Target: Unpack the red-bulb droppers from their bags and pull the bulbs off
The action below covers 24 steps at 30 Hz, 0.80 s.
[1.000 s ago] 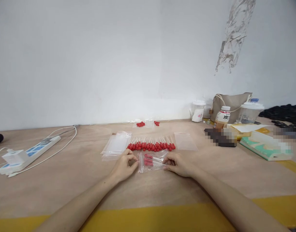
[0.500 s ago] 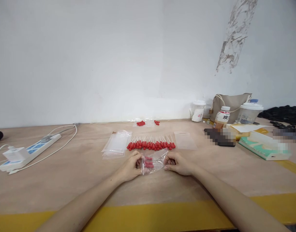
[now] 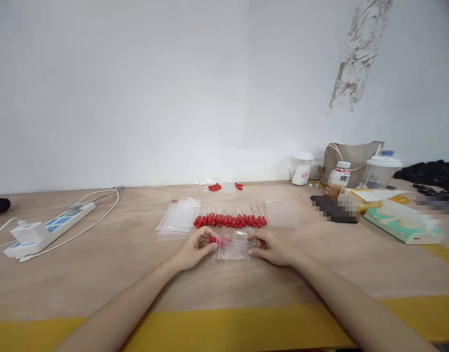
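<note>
A small clear zip bag (image 3: 237,249) is held level just above the table, with red pieces (image 3: 226,240) at its left part. My left hand (image 3: 191,248) is curled at the bag's left edge, and a red tip (image 3: 212,239) shows between its thumb and fingers. Whether that tip is inside the bag or out of it, I cannot tell. The bag's right edge is pinched by my right hand (image 3: 271,248). Right behind the bag lies a row of red-tipped sticks (image 3: 228,220), their pale ends pointing away from me.
Clear bags (image 3: 178,217) are stacked left of the row, and another flat bag (image 3: 282,213) lies to its right. Filled bags (image 3: 224,186) rest near the wall. A power strip (image 3: 52,232) is at left; a bottle (image 3: 337,182), cups and a green-white box (image 3: 402,222) stand at right.
The red pieces in the bag have shifted, and fewer show now. My left hand has moved slightly left and its fingers have opened a little around a red tip. My right hand stays put.
</note>
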### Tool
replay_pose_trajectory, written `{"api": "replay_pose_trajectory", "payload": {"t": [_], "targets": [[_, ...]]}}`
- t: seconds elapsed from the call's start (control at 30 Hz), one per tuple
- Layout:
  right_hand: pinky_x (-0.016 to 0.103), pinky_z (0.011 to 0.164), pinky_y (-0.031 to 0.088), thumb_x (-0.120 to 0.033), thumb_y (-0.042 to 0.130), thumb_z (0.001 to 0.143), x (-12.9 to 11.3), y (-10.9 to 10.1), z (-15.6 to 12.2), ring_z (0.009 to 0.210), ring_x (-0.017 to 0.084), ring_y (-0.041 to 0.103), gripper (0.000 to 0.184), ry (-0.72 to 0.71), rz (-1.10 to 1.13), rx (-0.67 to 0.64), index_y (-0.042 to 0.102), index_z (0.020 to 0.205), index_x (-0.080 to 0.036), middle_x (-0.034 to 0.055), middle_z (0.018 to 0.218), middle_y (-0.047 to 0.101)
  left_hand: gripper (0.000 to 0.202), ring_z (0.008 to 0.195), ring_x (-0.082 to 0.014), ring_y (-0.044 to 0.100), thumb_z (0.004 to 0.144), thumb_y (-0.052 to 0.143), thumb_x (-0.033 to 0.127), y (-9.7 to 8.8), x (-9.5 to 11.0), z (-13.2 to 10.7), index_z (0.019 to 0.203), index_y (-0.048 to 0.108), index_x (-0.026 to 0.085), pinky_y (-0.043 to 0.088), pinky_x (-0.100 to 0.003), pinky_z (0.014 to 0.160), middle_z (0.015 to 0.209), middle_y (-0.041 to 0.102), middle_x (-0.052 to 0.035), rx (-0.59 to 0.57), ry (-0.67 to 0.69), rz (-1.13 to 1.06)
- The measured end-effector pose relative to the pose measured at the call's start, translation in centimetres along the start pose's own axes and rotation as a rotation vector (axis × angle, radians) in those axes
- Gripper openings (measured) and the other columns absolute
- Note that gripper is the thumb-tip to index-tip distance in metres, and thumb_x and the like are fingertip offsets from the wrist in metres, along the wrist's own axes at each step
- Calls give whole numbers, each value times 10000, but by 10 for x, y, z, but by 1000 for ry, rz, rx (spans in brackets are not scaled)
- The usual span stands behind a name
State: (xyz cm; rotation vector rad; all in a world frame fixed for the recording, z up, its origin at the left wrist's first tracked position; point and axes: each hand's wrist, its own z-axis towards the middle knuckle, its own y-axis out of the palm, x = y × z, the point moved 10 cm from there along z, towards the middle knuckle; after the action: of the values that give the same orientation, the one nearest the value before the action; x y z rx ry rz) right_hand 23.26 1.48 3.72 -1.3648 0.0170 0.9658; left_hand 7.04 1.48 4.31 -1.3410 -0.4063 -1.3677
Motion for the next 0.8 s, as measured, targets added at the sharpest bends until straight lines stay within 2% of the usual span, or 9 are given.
{"api": "replay_pose_trajectory", "payload": {"t": [0.1,0.17,0.23,0.3,0.37,0.43,0.53,0.67,0.8], "targets": [[223,567,340,-359,598,703,-1,-1,0,615,118,456,300,-9,-16,-1,600,936,-171,1,685,531,209,771,-145,586,737,581,345,-29,1,-1,826,525,164,471,-296,721,820,614,-30,64,-56,-19],[225,572,343,-357,603,698,0,0,0,623,121,462,308,-2,-21,-5,599,944,-172,3,690,537,251,783,-169,608,711,606,373,-60,11,-6,837,557,162,486,-326,742,830,638,-42,158,-68,28],[226,578,347,-354,609,693,0,0,0,627,122,467,316,1,-23,-8,598,952,-173,4,698,543,296,746,-184,626,672,637,399,-96,28,-17,830,572,157,506,-352,730,802,654,-45,317,-65,86],[227,586,351,-349,610,693,-1,0,0,628,120,468,320,-12,-25,-8,598,957,-170,6,706,549,315,766,-189,635,665,645,394,-132,53,-34,867,560,169,509,-361,757,820,664,-41,571,10,159],[228,588,354,-347,609,695,-1,0,0,624,119,467,324,-22,-27,-7,598,964,-166,8,707,551,313,815,-190,634,678,643,359,-146,76,-45,914,543,178,514,-352,765,877,658,-41,754,125,252],[228,586,354,-347,608,697,-1,-1,0,623,120,466,328,-21,-28,-8,599,970,-166,8,707,551,255,822,-182,633,713,617,323,-132,91,-40,910,549,176,511,-345,779,876,654,-36,765,280,361],[227,583,353,-341,613,694,-2,-2,-1,621,120,466,324,-12,-36,-11,603,966,-164,8,701,552,139,856,-157,613,785,534,258,-77,92,-7,901,580,195,476,-321,830,899,652,-28,564,484,613],[225,579,348,-330,621,689,-4,-3,0,617,119,465,313,-19,-45,-9,606,955,-166,5,689,547,182,932,-156,567,839,410,155,-4,60,47,935,561,188,450,-300,831,995,607,-58,169,511,848],[220,564,339,-326,619,689,-3,-1,1,606,115,459,304,-21,-44,-17,608,944,-162,2,681,539,199,941,-178,539,793,432,64,28,37,79,896,553,184,420,-310,831,985,579,-55,-25,384,984]]}}
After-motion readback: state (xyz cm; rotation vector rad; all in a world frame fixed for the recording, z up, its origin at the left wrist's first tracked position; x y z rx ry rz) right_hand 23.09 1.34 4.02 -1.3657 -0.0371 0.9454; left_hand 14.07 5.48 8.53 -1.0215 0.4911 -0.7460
